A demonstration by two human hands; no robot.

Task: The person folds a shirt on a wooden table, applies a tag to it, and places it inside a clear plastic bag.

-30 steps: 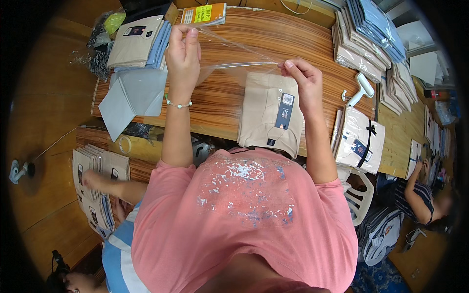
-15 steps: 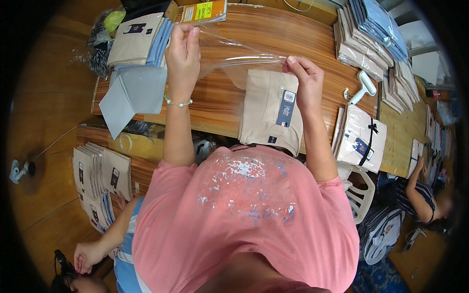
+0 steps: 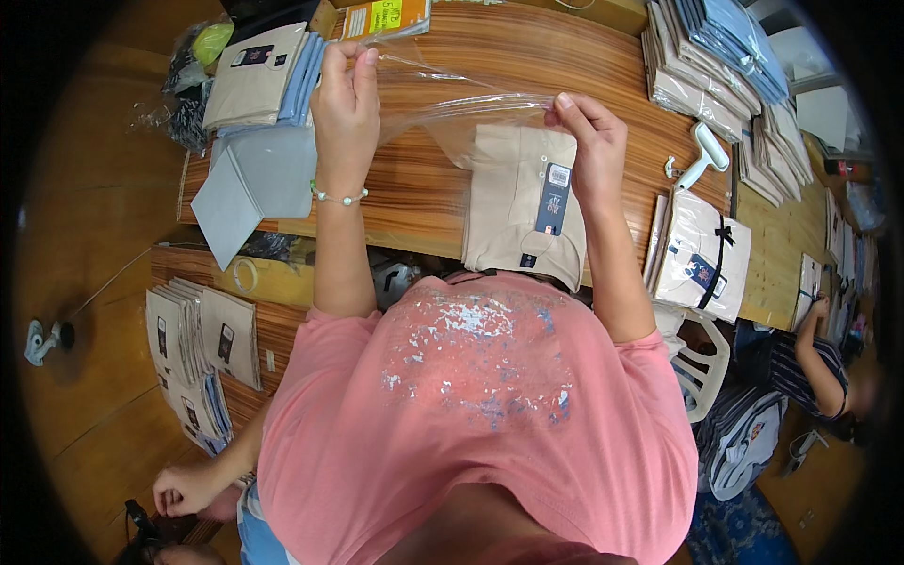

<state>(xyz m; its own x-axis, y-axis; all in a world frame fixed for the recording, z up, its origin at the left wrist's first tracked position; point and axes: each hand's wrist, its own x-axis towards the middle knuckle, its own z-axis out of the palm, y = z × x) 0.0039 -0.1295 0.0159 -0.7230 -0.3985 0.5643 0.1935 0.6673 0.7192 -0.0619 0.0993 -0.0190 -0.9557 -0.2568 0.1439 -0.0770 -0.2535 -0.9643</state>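
Observation:
A clear plastic bag [image 3: 441,115] is stretched over the striped wooden table. Its one end is pinched between the thumb and fingers of my left hand [image 3: 347,108], raised toward the table's far side. My right hand [image 3: 595,141] grips the other end between thumb and fingertips. Just beneath and beside the right hand lies a folded beige garment [image 3: 504,202], close to my body at the table's near edge. A dark blue hang tag [image 3: 554,200] with a white sticker rests on the garment. Part of the bag overlaps the garment's far left corner.
Folded garments [image 3: 250,89] lie at far left, beside flat grey sheets [image 3: 273,174]. More bagged stacks [image 3: 697,80] stand at far right. Nearer right are a white-handled roller [image 3: 706,158] and a tied garment bundle [image 3: 706,259]. A co-worker's hand [image 3: 185,490] shows at lower left.
Both hands still hold the bag stretched, almost in the same place. The view has shifted slightly. At lower left, the co-worker's hand and head have moved.

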